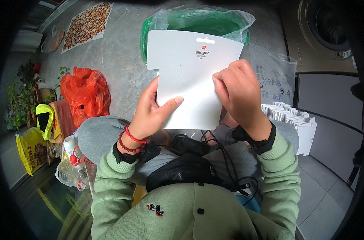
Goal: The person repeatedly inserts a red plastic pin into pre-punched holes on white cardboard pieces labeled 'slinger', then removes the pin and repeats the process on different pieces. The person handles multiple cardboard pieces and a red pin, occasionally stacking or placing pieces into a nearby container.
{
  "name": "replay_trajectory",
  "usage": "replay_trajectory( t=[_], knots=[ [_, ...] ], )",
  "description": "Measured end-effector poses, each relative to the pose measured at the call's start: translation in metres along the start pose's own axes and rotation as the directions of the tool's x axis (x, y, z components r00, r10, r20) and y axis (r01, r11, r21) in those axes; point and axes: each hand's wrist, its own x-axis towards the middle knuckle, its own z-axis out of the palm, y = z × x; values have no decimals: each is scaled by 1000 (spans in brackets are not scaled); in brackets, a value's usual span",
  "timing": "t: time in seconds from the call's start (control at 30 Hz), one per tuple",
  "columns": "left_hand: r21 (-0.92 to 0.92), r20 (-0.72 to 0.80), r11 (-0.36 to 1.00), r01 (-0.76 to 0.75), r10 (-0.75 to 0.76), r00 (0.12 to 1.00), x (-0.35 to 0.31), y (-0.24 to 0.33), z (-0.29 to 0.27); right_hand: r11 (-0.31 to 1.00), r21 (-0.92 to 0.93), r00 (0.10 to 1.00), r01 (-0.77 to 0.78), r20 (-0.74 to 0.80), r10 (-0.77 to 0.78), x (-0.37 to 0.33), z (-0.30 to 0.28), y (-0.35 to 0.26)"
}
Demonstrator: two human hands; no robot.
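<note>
A flat white cardboard packaging card (190,84) with a hanging slot near its top and a small red mark is held up before me. My left hand (150,112) grips its lower left side, thumb lying across the front and the fingers hidden behind. At the upper right edge my right hand (242,86) is closed in a pinch, fingers curled and the thumb against the card. Beyond the card stands a green tub (144,44) lined with a clear plastic bag (242,20). A stack of similar white cards (307,136) is beside my right knee.
A clear printed plastic bag (272,76) lies on the right, near a front-loading washing machine (330,24). To the left are a red plastic bag (85,94), bottles (72,146), a yellow bag (32,150) and plants (22,96). Black cables (226,156) hang between my legs.
</note>
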Motion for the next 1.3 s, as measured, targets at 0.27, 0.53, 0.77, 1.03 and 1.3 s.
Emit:
replay_trajectory(
  t=[0.27, 0.53, 0.77, 1.03, 1.3],
  knots=[
    [-50, -47, 998, 41, -44, 998, 3, 2, -4, 969, 213, 985, -126, 144, 97, 0, -9, -3],
    [-29, -47, 999, 31, -32, 998, 2, 5, -5, 964, 258, 981, -59, 195, 8, 2, -9, -5],
    [-4, -50, 1000, 9, -10, 999, 1, 6, -4, 961, 269, 973, -62, 232, -2, 2, -12, -4],
    [347, -161, 927, -142, 208, 965, 4, -5, -9, 991, 82, 955, -110, 285, 82, -11, -2, -3],
    [326, -109, 935, -137, 181, 977, 4, -4, -16, 999, -41, 999, -29, 44, 31, 3, -16, 13]
  ],
)
